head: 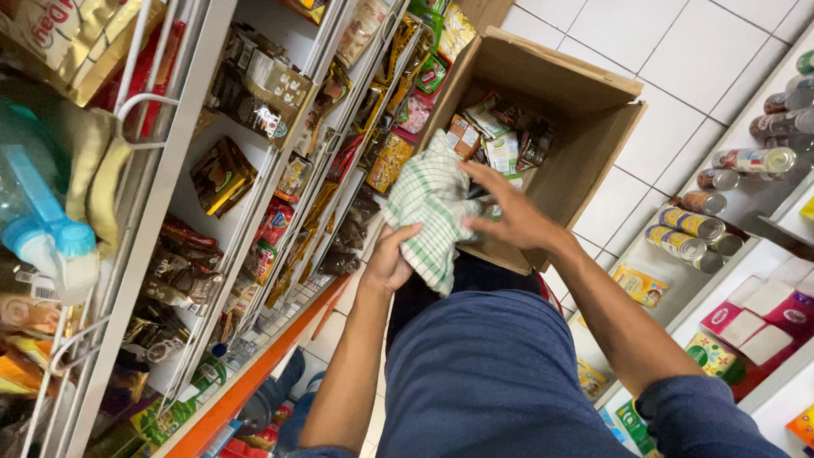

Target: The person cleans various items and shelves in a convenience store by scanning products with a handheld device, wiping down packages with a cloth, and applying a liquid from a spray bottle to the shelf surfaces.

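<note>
Cloth: our left hand (388, 261) grips the green-checked cloth (431, 208) from below, at centre
Right hand (509, 214): we spread fingers wide against the cloth
Box: open cardboard box (585, 144) of packets, 1 o'clock
Shelves (246, 212): 9 o'clock

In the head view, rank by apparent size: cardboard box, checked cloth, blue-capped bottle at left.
1. Cardboard box, clearly largest.
2. Checked cloth and blue-capped bottle look alike; the bottle sits nearer the camera, so unranked.
</note>
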